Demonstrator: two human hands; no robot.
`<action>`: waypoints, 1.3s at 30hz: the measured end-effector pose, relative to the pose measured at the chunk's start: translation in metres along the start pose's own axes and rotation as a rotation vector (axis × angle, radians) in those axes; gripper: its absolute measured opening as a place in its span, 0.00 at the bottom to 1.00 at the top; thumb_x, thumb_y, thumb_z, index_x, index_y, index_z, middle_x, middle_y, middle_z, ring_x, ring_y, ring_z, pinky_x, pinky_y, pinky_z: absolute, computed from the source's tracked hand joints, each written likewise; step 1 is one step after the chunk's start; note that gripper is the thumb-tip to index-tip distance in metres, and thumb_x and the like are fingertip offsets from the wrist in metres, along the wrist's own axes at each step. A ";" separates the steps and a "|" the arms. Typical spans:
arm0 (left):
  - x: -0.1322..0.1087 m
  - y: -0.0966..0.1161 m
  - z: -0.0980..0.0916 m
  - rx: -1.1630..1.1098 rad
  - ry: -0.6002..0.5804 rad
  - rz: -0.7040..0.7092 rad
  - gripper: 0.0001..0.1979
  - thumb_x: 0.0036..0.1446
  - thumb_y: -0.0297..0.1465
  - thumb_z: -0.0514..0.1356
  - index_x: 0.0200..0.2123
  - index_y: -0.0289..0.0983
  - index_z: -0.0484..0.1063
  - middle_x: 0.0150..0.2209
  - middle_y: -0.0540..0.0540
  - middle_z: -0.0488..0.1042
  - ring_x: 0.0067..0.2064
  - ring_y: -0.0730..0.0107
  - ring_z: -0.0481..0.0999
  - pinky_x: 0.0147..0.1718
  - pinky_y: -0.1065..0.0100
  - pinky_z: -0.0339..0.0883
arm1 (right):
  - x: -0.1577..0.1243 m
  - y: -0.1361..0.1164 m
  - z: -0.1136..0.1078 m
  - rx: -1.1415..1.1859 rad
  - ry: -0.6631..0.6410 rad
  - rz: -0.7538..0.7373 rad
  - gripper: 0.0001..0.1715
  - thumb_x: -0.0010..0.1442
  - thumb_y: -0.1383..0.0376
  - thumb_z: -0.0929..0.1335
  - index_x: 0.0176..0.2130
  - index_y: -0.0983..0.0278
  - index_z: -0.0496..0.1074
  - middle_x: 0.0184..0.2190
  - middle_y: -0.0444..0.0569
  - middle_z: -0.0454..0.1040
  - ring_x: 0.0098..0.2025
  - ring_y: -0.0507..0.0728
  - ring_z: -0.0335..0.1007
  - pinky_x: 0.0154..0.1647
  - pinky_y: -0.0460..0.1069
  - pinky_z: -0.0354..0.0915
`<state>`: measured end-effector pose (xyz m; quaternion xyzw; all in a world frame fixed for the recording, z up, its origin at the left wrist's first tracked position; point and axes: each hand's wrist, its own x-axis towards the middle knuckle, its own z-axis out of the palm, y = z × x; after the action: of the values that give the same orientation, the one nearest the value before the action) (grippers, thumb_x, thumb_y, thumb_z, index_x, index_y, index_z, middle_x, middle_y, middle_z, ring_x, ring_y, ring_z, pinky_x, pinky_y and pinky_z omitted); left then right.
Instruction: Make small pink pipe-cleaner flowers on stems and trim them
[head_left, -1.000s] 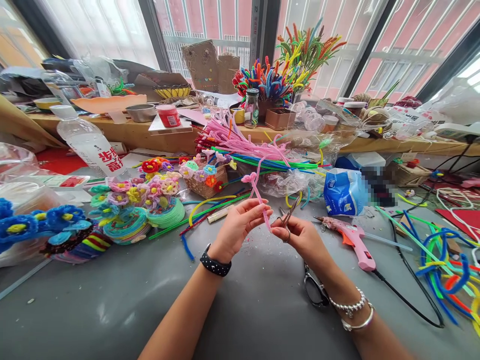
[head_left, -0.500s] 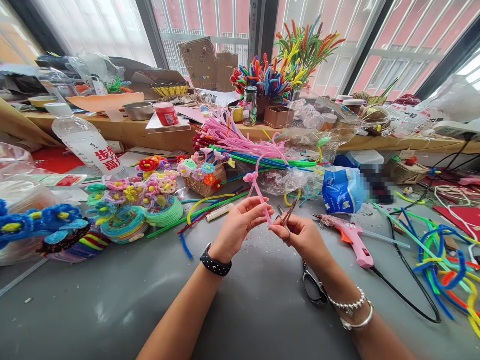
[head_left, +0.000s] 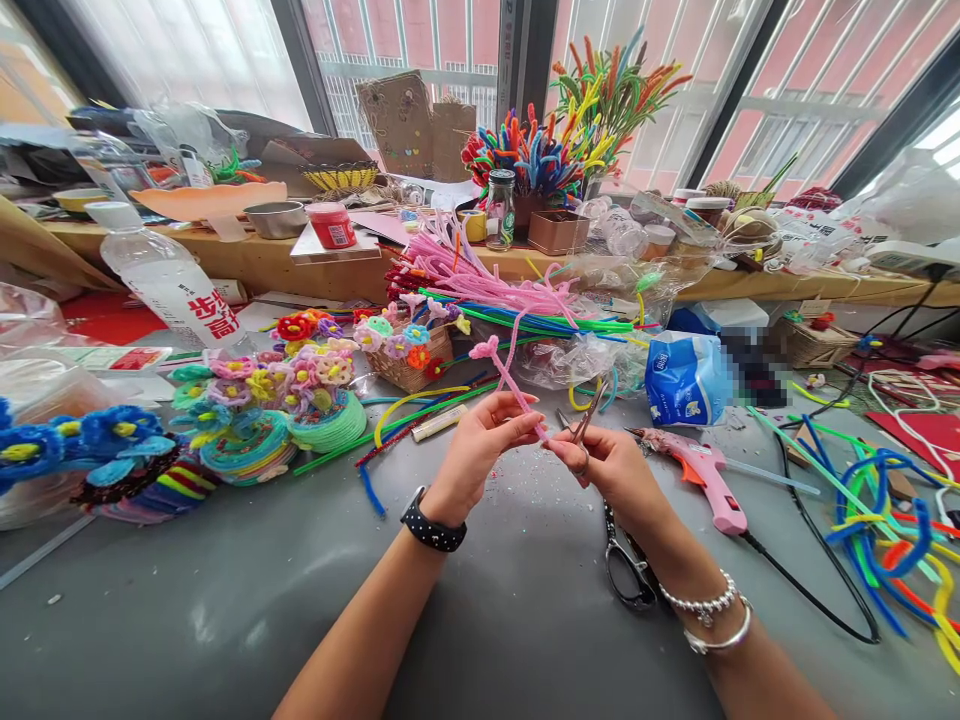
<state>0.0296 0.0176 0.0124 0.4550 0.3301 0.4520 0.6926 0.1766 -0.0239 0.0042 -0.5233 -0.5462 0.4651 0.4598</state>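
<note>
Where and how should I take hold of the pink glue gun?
Probably by its handle, from above on the near side. The pink glue gun lies on its side, handle slanting toward the camera, while the nozzle points left, close by the right hand. Mind the cord leaving the handle's end.

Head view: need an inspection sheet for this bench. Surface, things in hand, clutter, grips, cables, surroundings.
Surface: grey table, small bits scattered on it.
Things in hand: pink fuzzy stem with a bunched head; small scissors.
Clutter: pink glue gun and tangled coloured stems at right; blue packet beyond; fuzzy flowers at left.
Grips: left hand pinches the stem; right hand holds the scissors, fingertips at the stem's lower end.
Cables: black cord from the glue gun lies on the table.
Surroundings: crowded wooden shelf behind, barred windows beyond.
</note>
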 end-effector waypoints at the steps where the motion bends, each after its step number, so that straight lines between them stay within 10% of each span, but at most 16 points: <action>1: 0.000 0.000 0.000 0.004 0.004 0.008 0.11 0.43 0.28 0.62 0.33 0.34 0.69 0.27 0.51 0.71 0.29 0.76 0.71 0.33 0.71 0.66 | 0.000 0.000 0.000 0.001 0.005 -0.001 0.15 0.46 0.56 0.68 0.26 0.67 0.71 0.16 0.39 0.60 0.18 0.46 0.51 0.18 0.43 0.50; 13: 0.000 -0.011 0.007 0.253 0.168 0.277 0.09 0.44 0.30 0.61 0.32 0.35 0.68 0.28 0.50 0.71 0.29 0.74 0.71 0.31 0.71 0.67 | 0.000 0.015 0.024 0.195 0.213 0.102 0.17 0.46 0.54 0.67 0.23 0.68 0.69 0.10 0.36 0.56 0.14 0.45 0.47 0.17 0.43 0.46; 32: -0.001 0.007 -0.005 -0.025 0.115 0.109 0.12 0.45 0.29 0.61 0.37 0.35 0.69 0.29 0.49 0.73 0.31 0.77 0.70 0.31 0.75 0.64 | 0.001 0.007 0.002 -0.279 -0.496 -0.099 0.45 0.43 0.34 0.48 0.26 0.67 0.67 0.22 0.46 0.64 0.24 0.50 0.56 0.24 0.45 0.53; 39: -0.001 0.008 -0.005 0.037 0.100 0.126 0.13 0.45 0.30 0.61 0.38 0.36 0.70 0.30 0.48 0.72 0.33 0.75 0.69 0.32 0.74 0.63 | -0.002 0.008 0.003 -0.439 -0.566 -0.094 0.44 0.43 0.34 0.49 0.27 0.67 0.67 0.22 0.44 0.63 0.24 0.50 0.55 0.24 0.45 0.52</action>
<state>0.0218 0.0196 0.0177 0.4643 0.3434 0.5107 0.6370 0.1749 -0.0257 -0.0038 -0.4342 -0.7624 0.4415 0.1879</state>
